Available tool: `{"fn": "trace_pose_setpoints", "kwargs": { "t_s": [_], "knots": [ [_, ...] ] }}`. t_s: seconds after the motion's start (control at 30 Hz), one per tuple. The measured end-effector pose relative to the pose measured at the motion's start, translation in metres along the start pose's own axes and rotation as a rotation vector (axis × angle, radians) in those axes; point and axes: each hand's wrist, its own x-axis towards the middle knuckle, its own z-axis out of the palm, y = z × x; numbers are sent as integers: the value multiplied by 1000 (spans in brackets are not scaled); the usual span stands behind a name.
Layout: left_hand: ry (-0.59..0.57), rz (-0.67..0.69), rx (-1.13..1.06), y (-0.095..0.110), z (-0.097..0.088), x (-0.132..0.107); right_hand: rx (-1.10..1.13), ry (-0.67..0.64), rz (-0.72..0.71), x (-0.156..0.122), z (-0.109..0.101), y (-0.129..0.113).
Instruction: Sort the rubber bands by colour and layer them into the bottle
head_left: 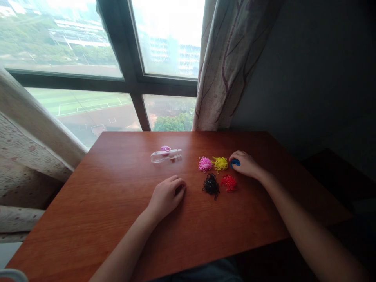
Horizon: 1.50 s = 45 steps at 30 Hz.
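My right hand (244, 164) curls its thumb and fingers around a small pile of blue bands (235, 162) at the right of the table. Part of that pile is hidden under the fingers. Close by lie piles of thin looped bands: pink (205, 164), yellow (220, 163), black (210, 185) and red (229, 183). My left hand (167, 197) rests on the tabletop left of the black pile, apart from it. Its fingers are loosely curled, with thumb and fingertips close together and nothing visible between them.
Behind my left hand a clear plastic bottle (158, 157) lies on its side, with a pink looped item (165, 149) against it. The brown wooden table (88, 203) reaches a window (135, 84) with curtains. A rounded pale rim (13, 274) shows at lower left.
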Motion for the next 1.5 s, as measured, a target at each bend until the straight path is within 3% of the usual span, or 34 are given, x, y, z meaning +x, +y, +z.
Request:
{"fn": "trace_pose_setpoints", "kwargs": {
  "t_s": [0.57,0.8,0.93,1.1,1.33,1.5],
  "knots": [
    [-2,0,2,0,0,1,69,112,-3,0,6,-3],
    [2,5,-5,-1,1,0,132,208,-54,12,-10,-35],
    [0,0,-2,0,0,0,56,79,-155,15,-12,-63],
    [1,10,-1,-1,0,0,-103,-91,-123,13,-7,-73],
    [12,12,-11,-1,0,0,-114,-83,-70,17,-1,-67],
    [3,9,-4,0,-1,0,-59,-56,-109,16,0,-69]
  ]
}}
